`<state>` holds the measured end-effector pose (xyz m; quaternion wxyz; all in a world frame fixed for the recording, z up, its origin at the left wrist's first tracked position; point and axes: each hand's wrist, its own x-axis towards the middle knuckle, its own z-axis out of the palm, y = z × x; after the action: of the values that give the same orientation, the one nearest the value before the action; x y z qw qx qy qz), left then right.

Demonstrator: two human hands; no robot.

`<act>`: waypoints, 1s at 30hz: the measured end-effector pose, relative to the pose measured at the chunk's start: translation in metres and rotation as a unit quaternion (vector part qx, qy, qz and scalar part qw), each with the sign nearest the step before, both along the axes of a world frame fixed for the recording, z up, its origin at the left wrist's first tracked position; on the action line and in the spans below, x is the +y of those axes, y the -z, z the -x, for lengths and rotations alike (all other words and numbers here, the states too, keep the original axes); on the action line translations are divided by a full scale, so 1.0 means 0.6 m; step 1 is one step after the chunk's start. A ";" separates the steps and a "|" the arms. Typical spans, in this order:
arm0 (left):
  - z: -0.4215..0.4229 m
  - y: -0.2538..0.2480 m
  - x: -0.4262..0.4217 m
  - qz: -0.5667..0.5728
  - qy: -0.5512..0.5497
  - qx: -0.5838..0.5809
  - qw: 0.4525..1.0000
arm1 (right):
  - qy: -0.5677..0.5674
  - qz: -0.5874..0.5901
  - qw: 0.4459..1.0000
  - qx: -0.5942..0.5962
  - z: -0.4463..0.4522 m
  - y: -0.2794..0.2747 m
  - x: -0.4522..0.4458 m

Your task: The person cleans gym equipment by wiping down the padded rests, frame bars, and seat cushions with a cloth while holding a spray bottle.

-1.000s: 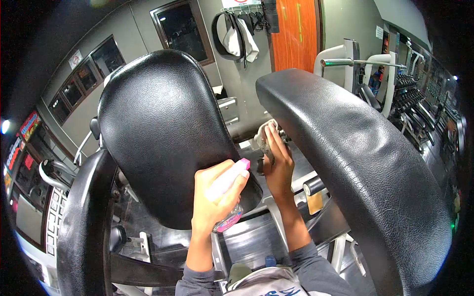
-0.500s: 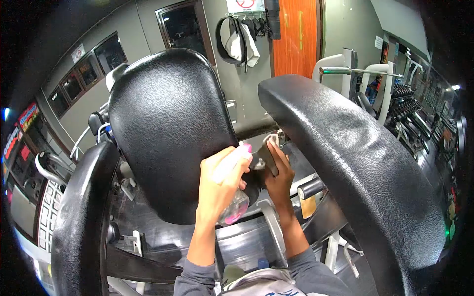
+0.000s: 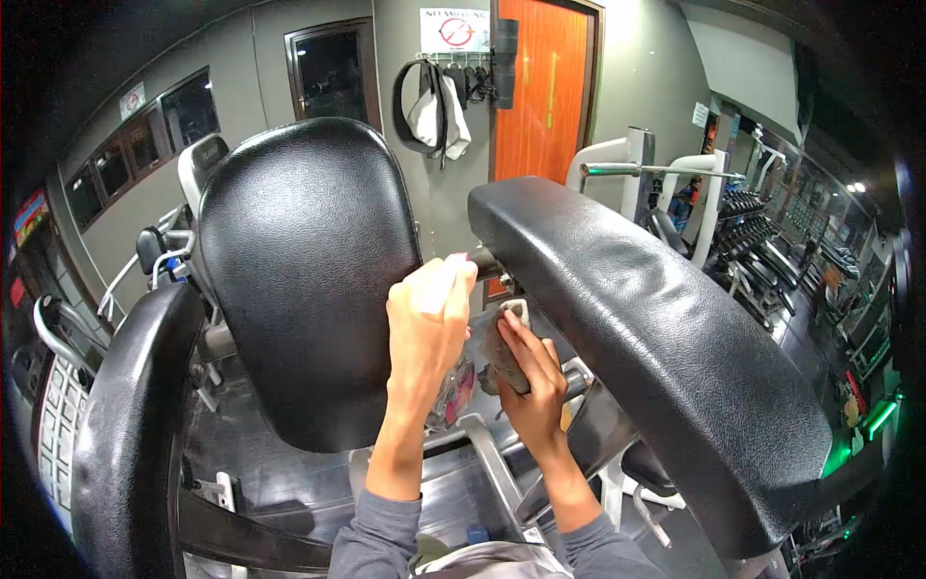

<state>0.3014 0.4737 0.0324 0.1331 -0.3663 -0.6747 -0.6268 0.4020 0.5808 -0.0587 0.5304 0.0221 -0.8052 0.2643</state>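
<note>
My left hand is wrapped round the neck of a clear spray bottle with a pink part at its top. The bottle's body hangs below my fingers, and its nozzle is mostly hidden by the hand. In my right hand is a folded grey cloth, pinched between thumb and fingers. Both hands are in the gap between a black padded backrest on the left and a long black arm pad on the right. Neither hand visibly touches the pads.
Another black pad runs down the left side. White machine frames and a dumbbell rack stand at the right. Belts and a cloth hang from a wall rack beside an orange door.
The view has shifted, so the machine and wall appear further left. My left hand has risen slightly with the bottle; my right hand has come lower and turned the cloth beside the right pad.
</note>
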 end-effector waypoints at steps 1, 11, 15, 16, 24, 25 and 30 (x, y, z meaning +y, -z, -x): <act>-0.004 0.001 -0.003 0.007 0.009 -0.003 1.000 | 0.009 -0.024 1.000 0.003 -0.002 -0.008 -0.003; -0.052 0.103 0.002 -0.196 0.168 -0.236 0.937 | 0.157 -0.199 0.959 -0.127 0.006 -0.192 -0.036; -0.055 0.099 0.004 -0.209 0.219 -0.245 0.921 | 0.272 -0.278 0.896 -0.214 0.075 -0.216 -0.022; -0.050 0.100 0.004 -0.196 0.235 -0.237 0.922 | 0.308 -0.308 0.859 -0.268 0.094 -0.218 -0.020; -0.017 0.118 0.003 -0.198 0.286 -0.188 0.918 | 0.290 -0.423 0.824 -0.243 0.248 -0.200 0.053; -0.018 0.116 -0.004 -0.198 0.289 -0.191 0.917 | 0.296 -0.462 0.810 -0.207 0.266 -0.200 0.053; -0.008 0.144 -0.003 -0.202 0.314 -0.192 0.907 | 0.319 -0.421 0.791 -0.309 0.260 -0.209 0.032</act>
<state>0.3064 0.4717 -0.0542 -0.1318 -0.3973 -0.3958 -0.8174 0.2462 0.5999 0.0667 0.2461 -0.0975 -0.9190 -0.2923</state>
